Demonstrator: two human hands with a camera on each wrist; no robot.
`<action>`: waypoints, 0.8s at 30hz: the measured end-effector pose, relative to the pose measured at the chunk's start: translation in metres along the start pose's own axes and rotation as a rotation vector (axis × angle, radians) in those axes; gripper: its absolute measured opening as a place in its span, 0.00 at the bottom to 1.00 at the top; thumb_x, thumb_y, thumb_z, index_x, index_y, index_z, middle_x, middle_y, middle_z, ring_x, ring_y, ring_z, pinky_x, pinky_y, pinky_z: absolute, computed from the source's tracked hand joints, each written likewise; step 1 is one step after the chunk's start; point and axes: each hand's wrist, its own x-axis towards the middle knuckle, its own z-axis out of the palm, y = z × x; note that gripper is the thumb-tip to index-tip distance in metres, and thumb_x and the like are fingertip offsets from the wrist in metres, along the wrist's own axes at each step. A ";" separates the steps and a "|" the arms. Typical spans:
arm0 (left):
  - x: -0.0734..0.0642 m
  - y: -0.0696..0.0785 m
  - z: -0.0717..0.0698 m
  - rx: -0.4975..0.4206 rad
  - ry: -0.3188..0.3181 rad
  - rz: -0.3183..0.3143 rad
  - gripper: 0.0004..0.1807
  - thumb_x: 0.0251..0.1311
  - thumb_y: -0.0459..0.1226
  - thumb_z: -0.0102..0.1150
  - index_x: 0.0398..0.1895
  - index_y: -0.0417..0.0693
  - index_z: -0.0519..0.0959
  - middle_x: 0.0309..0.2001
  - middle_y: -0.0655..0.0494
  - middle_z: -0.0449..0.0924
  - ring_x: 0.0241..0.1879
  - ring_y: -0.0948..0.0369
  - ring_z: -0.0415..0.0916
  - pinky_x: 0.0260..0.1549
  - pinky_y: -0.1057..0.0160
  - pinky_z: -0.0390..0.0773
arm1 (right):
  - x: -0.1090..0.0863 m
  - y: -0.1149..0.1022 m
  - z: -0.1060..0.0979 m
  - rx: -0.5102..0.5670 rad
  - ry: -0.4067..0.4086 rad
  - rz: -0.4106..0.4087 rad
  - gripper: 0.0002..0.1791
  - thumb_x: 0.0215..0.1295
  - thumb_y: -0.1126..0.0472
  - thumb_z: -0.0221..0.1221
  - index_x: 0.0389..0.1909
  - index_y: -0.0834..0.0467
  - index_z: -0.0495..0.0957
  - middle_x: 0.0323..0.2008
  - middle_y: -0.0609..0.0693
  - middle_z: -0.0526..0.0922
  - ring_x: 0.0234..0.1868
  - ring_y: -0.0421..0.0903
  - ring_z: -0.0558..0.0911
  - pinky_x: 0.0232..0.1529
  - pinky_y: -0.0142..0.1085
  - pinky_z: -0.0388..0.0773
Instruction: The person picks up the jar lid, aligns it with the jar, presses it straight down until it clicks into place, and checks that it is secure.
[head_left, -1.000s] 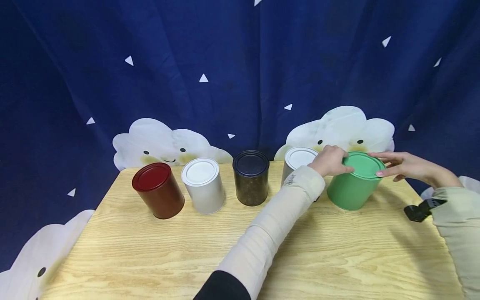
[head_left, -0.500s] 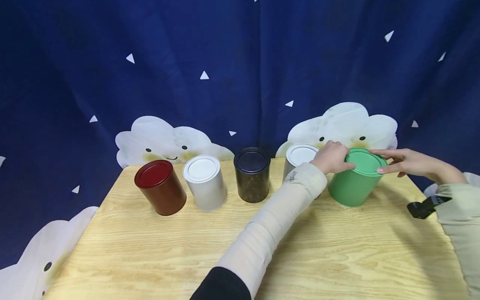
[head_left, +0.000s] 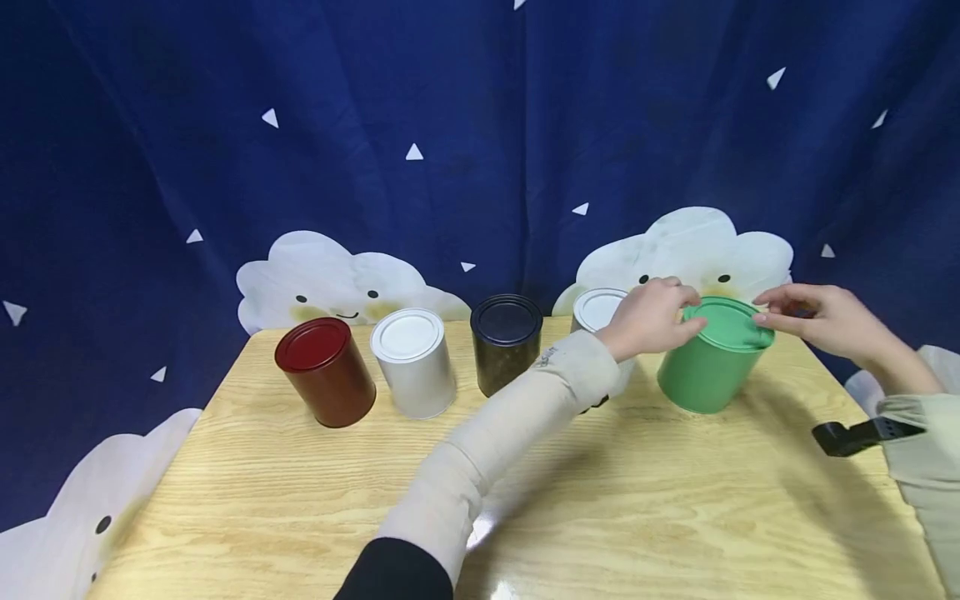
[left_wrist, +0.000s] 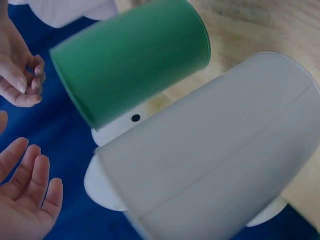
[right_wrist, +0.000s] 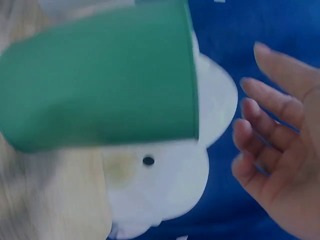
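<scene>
A green paint can (head_left: 705,375) with a green lid stands upright at the right end of a row of lidded cans. Over the white-lidded grey can (head_left: 597,310) reaches my left hand (head_left: 652,317), its fingers near the green lid's left edge. My right hand (head_left: 828,323) hovers by the lid's right edge, fingers loosely bent. Both wrist views show the hands apart from the cans: the left hand (left_wrist: 31,192) has its fingers spread beside the grey can (left_wrist: 215,150), and the right hand (right_wrist: 285,130) holds nothing beside the green can (right_wrist: 100,80).
Further left along the wooden table (head_left: 300,517) stand a black can (head_left: 507,354), a white can (head_left: 414,367) and a dark red can (head_left: 326,375). Behind the table hangs a blue curtain (head_left: 480,125) with cloud shapes.
Both hands have come off the green can's lid, the left drawing slightly left and the right slightly up and outward. The left forearm has shifted left. The cans stay in place.
</scene>
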 end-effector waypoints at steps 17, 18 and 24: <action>-0.089 -0.022 -0.020 -0.371 0.380 0.109 0.04 0.54 0.35 0.58 0.29 0.44 0.80 0.28 0.55 0.78 0.31 0.64 0.73 0.35 0.77 0.67 | -0.034 -0.070 0.033 0.088 0.281 -0.105 0.08 0.51 0.61 0.66 0.24 0.56 0.75 0.15 0.43 0.69 0.16 0.35 0.66 0.18 0.29 0.58; -0.095 -0.025 -0.019 -0.374 0.401 0.111 0.04 0.53 0.35 0.58 0.28 0.44 0.80 0.28 0.55 0.78 0.31 0.64 0.73 0.35 0.76 0.67 | -0.036 -0.072 0.036 0.096 0.288 -0.104 0.08 0.51 0.61 0.66 0.24 0.56 0.75 0.15 0.42 0.69 0.16 0.35 0.66 0.18 0.29 0.58; -0.140 -0.044 -0.010 -0.394 0.516 0.093 0.04 0.51 0.33 0.60 0.29 0.41 0.80 0.27 0.53 0.77 0.30 0.61 0.72 0.30 0.71 0.71 | -0.051 -0.082 0.059 0.158 0.276 -0.162 0.06 0.52 0.65 0.64 0.25 0.58 0.75 0.16 0.41 0.70 0.16 0.34 0.66 0.16 0.28 0.59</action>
